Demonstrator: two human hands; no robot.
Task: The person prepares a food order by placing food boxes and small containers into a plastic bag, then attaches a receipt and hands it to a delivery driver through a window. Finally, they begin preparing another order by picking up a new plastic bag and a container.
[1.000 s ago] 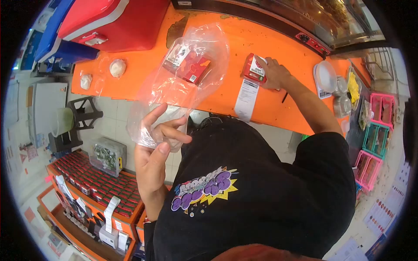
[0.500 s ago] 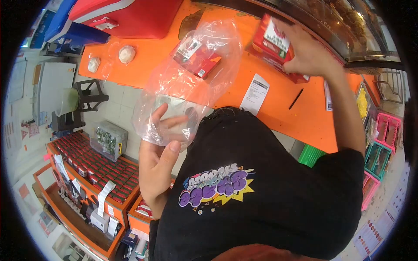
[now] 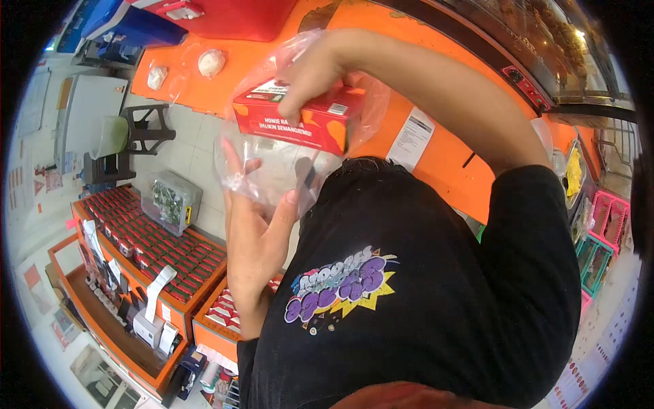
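My right hand (image 3: 317,71) grips a red box (image 3: 293,126) with white lettering from above, over the orange table (image 3: 436,170). Around the box lies a clear plastic bag (image 3: 272,170). The bag's near side rests against the fingers of my left hand (image 3: 259,232), which are spread apart. A second red box is hidden or cannot be told apart from the held one. To the right of the bag, a printed paper slip (image 3: 412,138) lies on the table, with a dark pen (image 3: 469,159) beyond it.
Two white knotted bundles (image 3: 212,63) sit at the table's far left. Behind them stand a red cooler (image 3: 238,19) and a blue cooler (image 3: 126,26). An orange rack of red packs (image 3: 157,238) is at lower left. A glass display case (image 3: 545,48) borders the back right.
My right hand has carried the red box from the right side of the table leftward to the plastic bag. My left hand stays at the bag with its fingers spread.
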